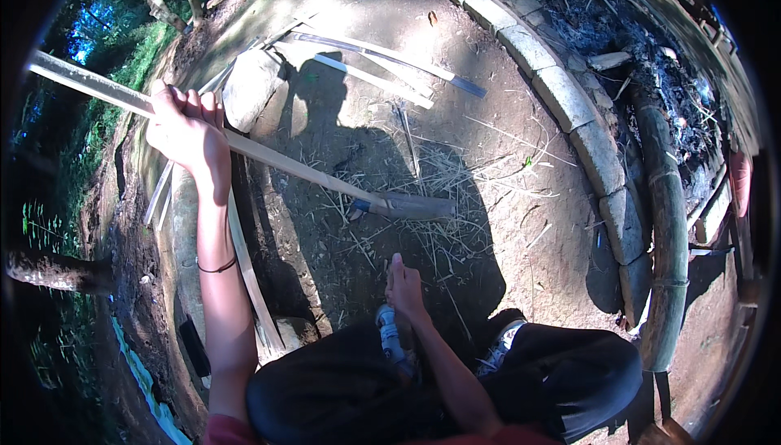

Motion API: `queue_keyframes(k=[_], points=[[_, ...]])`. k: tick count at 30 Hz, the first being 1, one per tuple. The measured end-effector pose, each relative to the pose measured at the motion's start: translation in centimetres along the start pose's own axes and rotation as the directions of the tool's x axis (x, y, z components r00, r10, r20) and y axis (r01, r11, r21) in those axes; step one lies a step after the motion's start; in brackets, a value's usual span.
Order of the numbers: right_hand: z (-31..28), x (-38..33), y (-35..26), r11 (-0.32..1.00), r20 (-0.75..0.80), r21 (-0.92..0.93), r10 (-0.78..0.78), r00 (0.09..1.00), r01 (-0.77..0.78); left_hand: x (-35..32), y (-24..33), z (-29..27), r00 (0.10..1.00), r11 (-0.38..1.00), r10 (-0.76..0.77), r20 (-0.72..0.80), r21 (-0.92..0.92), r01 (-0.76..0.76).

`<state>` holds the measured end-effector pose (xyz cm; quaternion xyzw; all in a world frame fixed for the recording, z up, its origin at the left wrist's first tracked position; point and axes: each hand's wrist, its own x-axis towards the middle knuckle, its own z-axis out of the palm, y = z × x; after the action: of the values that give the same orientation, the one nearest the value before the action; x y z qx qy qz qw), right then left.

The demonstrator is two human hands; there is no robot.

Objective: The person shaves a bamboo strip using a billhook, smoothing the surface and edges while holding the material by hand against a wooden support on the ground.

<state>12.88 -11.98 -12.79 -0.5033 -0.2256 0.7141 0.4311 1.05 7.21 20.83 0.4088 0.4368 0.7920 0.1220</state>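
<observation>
My left hand (pixel 189 132) is raised at the left, fingers wrapped around a long, pale bamboo strip (pixel 285 167). The strip slants from the upper left down to the middle of the ground. Its lower end meets a short brown piece of wood or bamboo (pixel 415 206) lying among thin shavings (pixel 455 176); a small dark bluish thing beside that end is unclear. My right hand (pixel 405 289) is low in front of my legs, fingers curled and thumb pointing up. Whatever it holds, if anything, is hidden. A white and grey shoe (pixel 390 333) shows just beneath it.
Several split strips (pixel 390 63) lie on the dirt beyond, near a pale rock (pixel 254 87). A curved stone border (pixel 561 95) surrounds an ash bed (pixel 602 22) at the right, with a thick bamboo pole (pixel 665 217) along it. Leafy greenery borders the left.
</observation>
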Motion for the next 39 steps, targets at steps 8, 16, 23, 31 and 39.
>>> queue_keyframes(k=[8, 16, 23, 31, 39], points=[[0.0, -1.3, -2.5, 0.989, 0.101, 0.147, 0.009, 0.995, -0.024, 0.1, -0.1, -1.0, 0.997, 0.997, -0.006, 0.075, 0.071, 0.0], [-2.7, 0.4, 2.0, 0.838, 0.031, -0.489, -0.258, 0.966, 0.24, -0.5, 0.2, 0.4, 0.999, 0.999, -0.019, -0.034, -0.034, 0.018], [-0.7, -0.5, 0.2, 0.992, 0.0, -0.097, -0.077, 0.997, 0.076, -0.1, -0.2, -0.3, 0.999, 0.998, -0.034, -0.001, 0.048, 0.034], [0.1, -1.4, -3.0, 0.919, 0.18, 0.32, 0.181, 0.967, -0.231, 0.5, -0.5, -1.2, 0.998, 0.999, -0.042, 0.045, 0.001, 0.042], [-2.7, 0.4, 3.3, 0.928, 0.065, -0.274, -0.244, 0.968, 0.252, -0.2, -0.3, -0.3, 0.992, 0.993, -0.118, -0.043, 0.025, 0.119]])
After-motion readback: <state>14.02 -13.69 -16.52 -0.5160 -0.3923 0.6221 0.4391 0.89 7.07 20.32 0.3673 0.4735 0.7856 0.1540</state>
